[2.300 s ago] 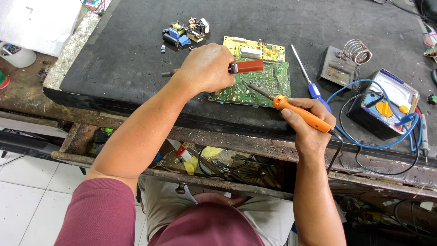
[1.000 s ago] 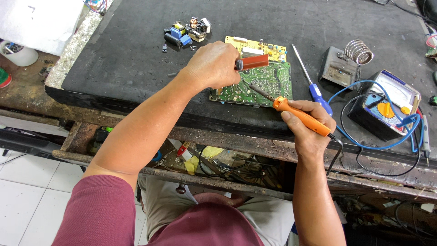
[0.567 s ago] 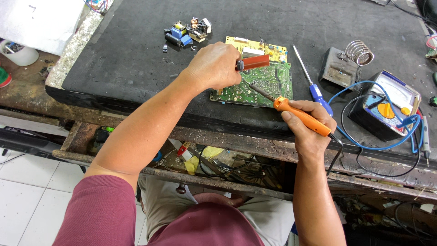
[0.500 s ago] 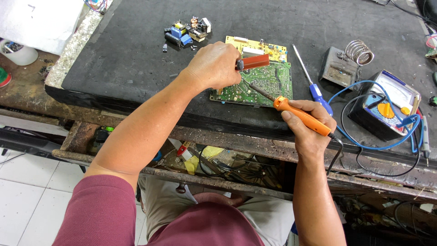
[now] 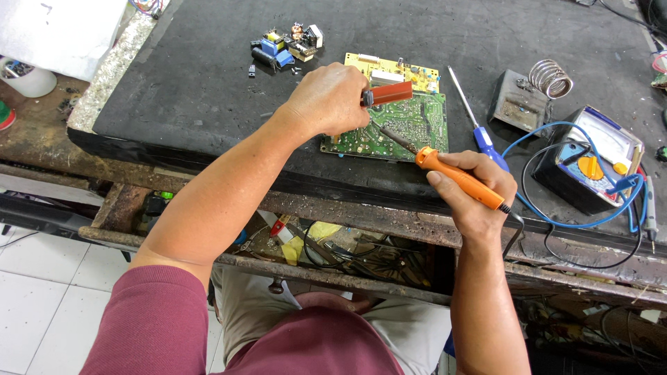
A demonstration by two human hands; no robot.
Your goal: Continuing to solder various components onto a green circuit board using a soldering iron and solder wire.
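Observation:
A green circuit board [image 5: 417, 121] lies flat on the black bench mat [image 5: 208, 76], with a yellow board [image 5: 406, 69] just behind it. My left hand [image 5: 330, 101] rests over the green board's left part and grips a red-handled tool [image 5: 389, 95]. My right hand [image 5: 476, 194] holds an orange-handled soldering iron [image 5: 458, 177]; its dark tip [image 5: 385, 133] touches the green board close to my left hand.
A blue-handled screwdriver [image 5: 472, 114] lies right of the boards. A soldering iron stand [image 5: 531, 94] with a coil and a multimeter [image 5: 594, 156] with blue leads sit at the right. Loose components [image 5: 288, 45] lie behind. An open drawer of clutter [image 5: 326, 243] is under the bench.
My left hand and the red-handled tool have shifted slightly on the board. The soldering iron stays at nearly the same spot.

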